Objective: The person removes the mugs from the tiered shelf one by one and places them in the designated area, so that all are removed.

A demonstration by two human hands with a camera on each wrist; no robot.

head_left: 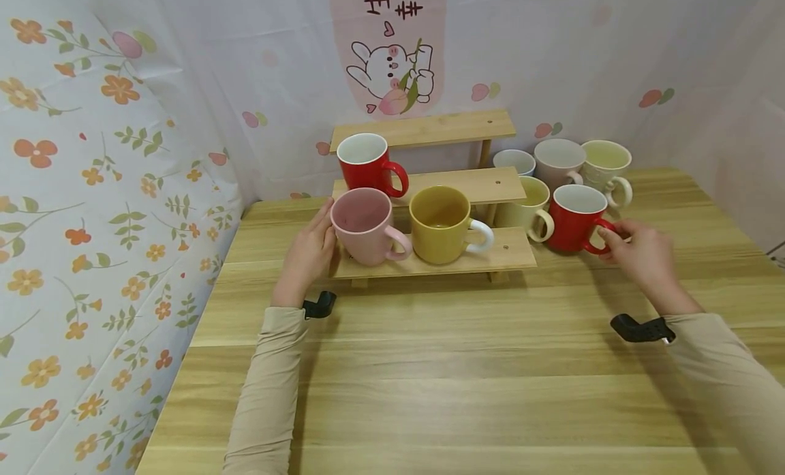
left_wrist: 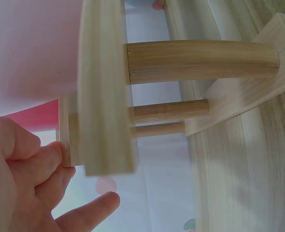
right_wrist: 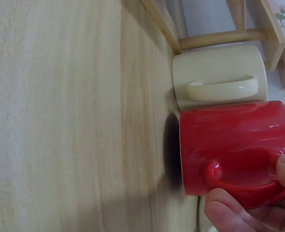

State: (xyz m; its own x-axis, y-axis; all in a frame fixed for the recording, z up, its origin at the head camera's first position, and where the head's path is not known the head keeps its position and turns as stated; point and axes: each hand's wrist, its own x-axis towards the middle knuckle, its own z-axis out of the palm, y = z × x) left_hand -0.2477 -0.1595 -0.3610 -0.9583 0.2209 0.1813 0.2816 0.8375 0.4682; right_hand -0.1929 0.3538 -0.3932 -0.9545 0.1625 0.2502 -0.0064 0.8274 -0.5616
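Right hand (head_left: 644, 253), pinching handle (right_wrist: 239, 192) of red mug (right_wrist: 229, 140): careless swing could knock cream mug (right_wrist: 210, 67). Left hand (head_left: 309, 250): unclenched against shelf (head_left: 512, 254).

Long, lightly creased beige sleeves (head_left: 267, 383); small, bent black wrist-worn devices (head_left: 640, 329)

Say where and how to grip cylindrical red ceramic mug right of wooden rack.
Likely best pinched by its red loop handle from the right, as the right hand does: the handle juts that way, while the cream ceramic mug crowds the red mug from the left.
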